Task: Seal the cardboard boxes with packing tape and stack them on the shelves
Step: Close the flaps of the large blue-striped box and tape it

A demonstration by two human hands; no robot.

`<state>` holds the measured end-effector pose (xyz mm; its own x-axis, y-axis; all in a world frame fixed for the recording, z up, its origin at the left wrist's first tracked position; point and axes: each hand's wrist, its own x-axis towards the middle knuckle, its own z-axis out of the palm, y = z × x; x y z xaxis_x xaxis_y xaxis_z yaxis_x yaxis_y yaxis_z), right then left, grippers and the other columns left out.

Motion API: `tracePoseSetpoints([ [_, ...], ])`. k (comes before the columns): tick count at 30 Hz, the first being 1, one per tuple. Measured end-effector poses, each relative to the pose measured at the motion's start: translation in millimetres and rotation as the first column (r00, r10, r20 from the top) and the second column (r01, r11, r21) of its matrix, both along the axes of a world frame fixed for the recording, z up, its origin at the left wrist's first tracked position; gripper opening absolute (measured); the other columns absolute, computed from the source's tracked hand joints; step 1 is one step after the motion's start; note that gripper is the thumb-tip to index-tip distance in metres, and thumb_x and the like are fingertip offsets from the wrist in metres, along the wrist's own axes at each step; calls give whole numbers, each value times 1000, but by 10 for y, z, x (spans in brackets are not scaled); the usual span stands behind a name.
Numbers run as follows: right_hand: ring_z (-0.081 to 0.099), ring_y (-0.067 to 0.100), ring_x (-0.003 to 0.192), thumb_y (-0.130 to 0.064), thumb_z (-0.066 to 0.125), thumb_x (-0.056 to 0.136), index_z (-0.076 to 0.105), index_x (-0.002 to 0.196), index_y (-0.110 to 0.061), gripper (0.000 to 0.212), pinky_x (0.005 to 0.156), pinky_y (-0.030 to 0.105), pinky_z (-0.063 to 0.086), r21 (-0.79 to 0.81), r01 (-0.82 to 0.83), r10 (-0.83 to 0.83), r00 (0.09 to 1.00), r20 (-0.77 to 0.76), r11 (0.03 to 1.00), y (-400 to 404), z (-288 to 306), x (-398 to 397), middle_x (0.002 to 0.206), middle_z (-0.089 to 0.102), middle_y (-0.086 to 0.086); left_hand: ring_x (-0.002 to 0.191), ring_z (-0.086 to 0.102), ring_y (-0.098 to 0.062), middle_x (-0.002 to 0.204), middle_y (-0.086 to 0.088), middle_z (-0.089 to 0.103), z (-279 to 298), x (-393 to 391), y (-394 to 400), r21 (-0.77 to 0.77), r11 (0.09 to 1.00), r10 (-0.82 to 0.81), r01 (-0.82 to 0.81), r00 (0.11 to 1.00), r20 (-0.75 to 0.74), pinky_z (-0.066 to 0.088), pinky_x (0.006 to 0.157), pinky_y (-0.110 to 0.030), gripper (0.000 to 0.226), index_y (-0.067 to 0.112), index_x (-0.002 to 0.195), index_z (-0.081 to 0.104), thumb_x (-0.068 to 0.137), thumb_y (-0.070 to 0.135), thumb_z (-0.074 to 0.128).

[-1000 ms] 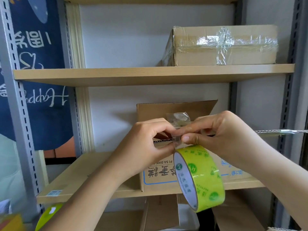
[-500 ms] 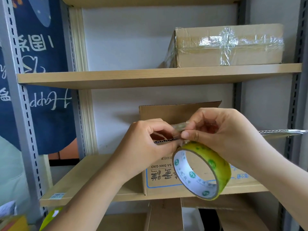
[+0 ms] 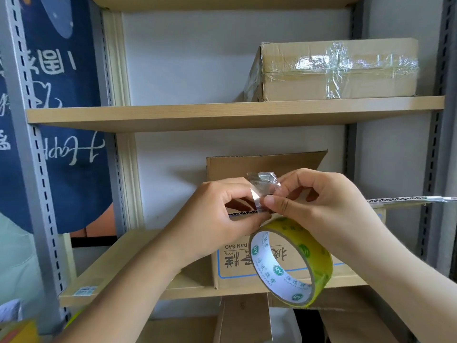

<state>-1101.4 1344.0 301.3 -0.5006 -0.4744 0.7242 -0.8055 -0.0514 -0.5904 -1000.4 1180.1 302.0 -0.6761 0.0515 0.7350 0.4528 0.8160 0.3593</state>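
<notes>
Tape roll (image 3: 291, 262) hanging beneath both hands (image 3: 269, 206).

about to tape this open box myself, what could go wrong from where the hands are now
1. The free tape end pinched between the left hand and right hand already looks crumpled; it may fold and stick to itself.
2. The tape roll hangs below the hands by that strip alone, so it could swing or drop.
3. The open box on the lower shelf has its flaps up; taping now could seal it crooked.
</notes>
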Motion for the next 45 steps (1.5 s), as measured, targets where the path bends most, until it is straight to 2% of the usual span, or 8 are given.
tracePoseSetpoints([
  [5, 65, 10, 88, -39, 81, 72, 70, 69, -29, 15, 79, 42, 55, -23, 15, -16, 999, -37, 1000, -23, -38, 6, 90, 68, -21, 82, 69, -10, 83, 11, 70, -14, -17, 20, -81, 993, 70, -81, 989, -133, 54, 75, -28, 4, 15, 84, 74, 82, 14, 78],
  [10, 65, 10, 91, -35, 80, 71, 70, 68, -26, 14, 81, 38, 53, -102, 69, -77, 994, -82, 992, -90, -17, -18, 94, 65, -26, 82, 71, 0, 80, 19, 74, -142, -19, 115, 138, 973, 213, -186, 953, -215, 49, 72, -11, 8, 27, 81, 76, 78, 21, 82],
  [20, 59, 8, 90, -27, 80, 75, 65, 70, -20, 17, 81, 33, 48, -124, 138, -162, 964, -209, 983, -160, -80, -7, 89, 66, -19, 96, 64, -16, 93, 2, 68, -47, 71, 87, 258, 966, -21, -10, 993, 118, 48, 86, -36, 14, 20, 88, 69, 87, 25, 56],
  [24, 58, 7, 80, -41, 72, 71, 64, 71, -26, 17, 73, 30, 50, -3, 153, -151, 976, -157, 988, -140, -34, 14, 88, 65, -17, 83, 68, -14, 81, 6, 71, -68, 37, 100, 247, 956, 129, -158, 983, 132, 54, 79, -30, 26, 25, 83, 71, 91, 49, 63],
  [29, 58, 8, 68, -52, 69, 79, 68, 77, -25, 27, 62, 23, 49, 360, 206, -182, 978, -100, 910, -124, 138, -7, 84, 69, -8, 81, 70, -4, 82, 10, 75, -88, -60, 60, 443, 847, 218, -294, 952, 213, 54, 76, -25, 13, 25, 84, 75, 92, 28, 66],
  [34, 59, 20, 82, -42, 60, 93, 68, 88, -9, 34, 73, 33, 48, 386, 318, -258, 945, -200, 866, -187, 124, -9, 104, 66, -1, 98, 65, -3, 99, 12, 70, -143, -139, 97, 572, 776, 274, -265, 959, 72, 52, 92, -27, 30, 31, 103, 65, 79, 13, 72],
  [39, 57, 16, 108, -51, 58, 92, 47, 137, -15, 59, 91, 28, 46, 374, 374, -309, 924, -223, 849, -198, 86, -9, 148, 32, -8, 114, 55, -2, 108, 17, 60, -208, -85, 124, 386, 888, 323, -248, 936, -142, 48, 100, -31, 19, 33, 99, 64, 87, 20, 69],
  [45, 34, 20, 139, -39, 54, 96, 27, 154, -21, 67, 112, 38, 33, 339, 371, -287, 918, -274, 864, -217, 74, 43, 159, 21, -6, 109, 58, -12, 106, 9, 63, -215, 4, 148, -27, 932, 324, -360, 867, -378, 46, 92, -22, 16, 22, 98, 75, 88, 32, 67],
])
